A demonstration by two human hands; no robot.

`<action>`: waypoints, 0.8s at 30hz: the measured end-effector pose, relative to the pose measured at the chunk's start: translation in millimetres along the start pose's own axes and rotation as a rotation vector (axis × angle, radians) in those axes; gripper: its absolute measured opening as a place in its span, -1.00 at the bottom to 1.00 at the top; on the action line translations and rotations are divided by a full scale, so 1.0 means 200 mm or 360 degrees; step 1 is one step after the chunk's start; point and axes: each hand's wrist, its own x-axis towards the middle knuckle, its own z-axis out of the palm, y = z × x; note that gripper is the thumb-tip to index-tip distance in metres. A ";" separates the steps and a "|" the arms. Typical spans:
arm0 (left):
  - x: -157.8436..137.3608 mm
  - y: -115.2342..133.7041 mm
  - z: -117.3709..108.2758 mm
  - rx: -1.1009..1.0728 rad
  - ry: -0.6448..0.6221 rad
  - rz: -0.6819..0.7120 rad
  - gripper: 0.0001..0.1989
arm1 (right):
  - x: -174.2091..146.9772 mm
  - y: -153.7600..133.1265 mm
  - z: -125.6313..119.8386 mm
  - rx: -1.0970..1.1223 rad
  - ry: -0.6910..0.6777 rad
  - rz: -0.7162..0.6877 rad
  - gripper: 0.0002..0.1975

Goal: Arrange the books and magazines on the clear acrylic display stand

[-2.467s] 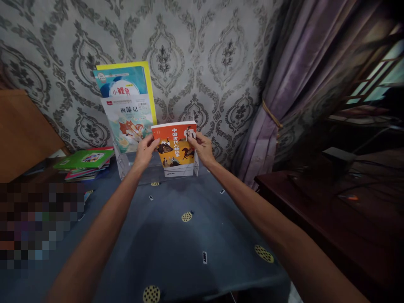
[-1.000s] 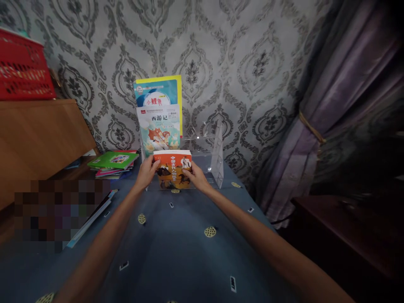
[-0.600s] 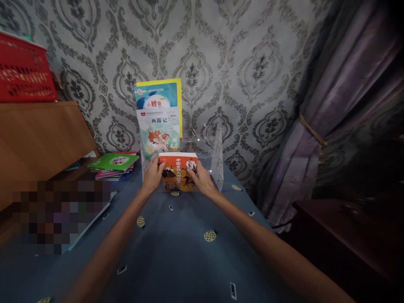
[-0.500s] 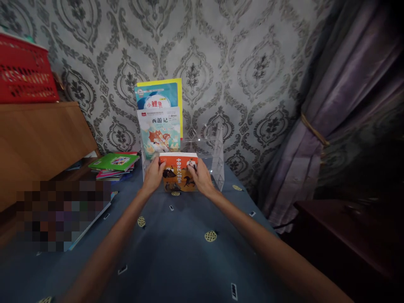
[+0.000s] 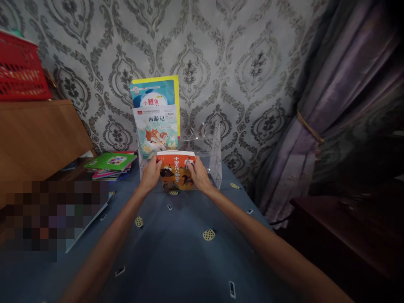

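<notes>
Past your tabletop's (image 5: 179,261) left edge: red slotted basket (image 5: 21,69) on a wooden unit (image 5: 38,134). Far-left corner: book stack (image 5: 110,162), green cover up. Beyond your right edge: purple curtain (image 5: 290,168) with gold tieback (image 5: 309,129), dark-red table (image 5: 331,227) nearer you. Damask wallpaper (image 5: 217,59) behind.

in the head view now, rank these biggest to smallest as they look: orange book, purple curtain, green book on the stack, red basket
1. Purple curtain
2. Red basket, cut off by the left edge
3. Orange book
4. Green book, seen at a slant
</notes>
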 end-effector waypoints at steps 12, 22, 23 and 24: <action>0.04 0.05 -0.08 -0.0042 -0.0068 0.0391 -0.54 | 0.06 -0.07 -0.10 0.0229 0.0069 -0.0122 -0.51; 0.11 0.02 -0.08 0.0177 -0.0109 0.0302 -0.60 | 0.12 -0.06 -0.10 0.0087 0.0107 -0.0208 -0.73; 0.12 0.02 -0.07 0.0212 -0.0108 0.0294 -0.60 | 0.13 -0.04 -0.10 -0.0005 0.0146 -0.0229 -0.72; 0.12 0.02 -0.07 0.0236 -0.0106 0.0291 -0.60 | 0.14 -0.03 -0.09 -0.0089 0.0175 -0.0240 -0.70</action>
